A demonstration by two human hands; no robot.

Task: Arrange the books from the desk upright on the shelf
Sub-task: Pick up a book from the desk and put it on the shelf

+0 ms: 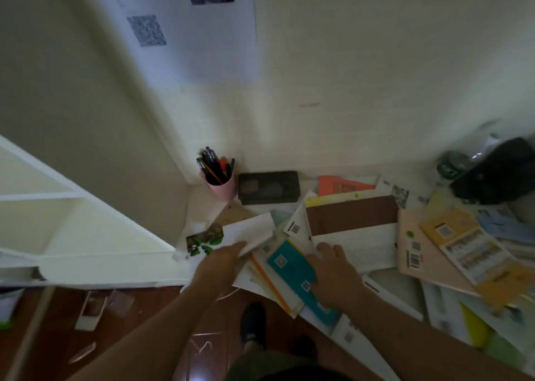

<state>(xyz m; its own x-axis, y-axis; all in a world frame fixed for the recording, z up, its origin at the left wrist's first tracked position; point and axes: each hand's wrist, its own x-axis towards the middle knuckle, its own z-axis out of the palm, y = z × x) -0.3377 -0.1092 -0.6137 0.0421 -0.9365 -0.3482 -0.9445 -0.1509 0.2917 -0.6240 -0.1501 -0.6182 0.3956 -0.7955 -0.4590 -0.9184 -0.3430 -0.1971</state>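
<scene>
left hand (223, 257): grips white book (249, 231) — at its near edge
right hand (333, 270): fingers spread flat — pressing teal book (289, 267)

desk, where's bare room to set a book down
Little: a bare strip of desk left of the pink pen cup, and the white shelf compartments look free. From the hands rightward, overlapping books cover everything.
</scene>
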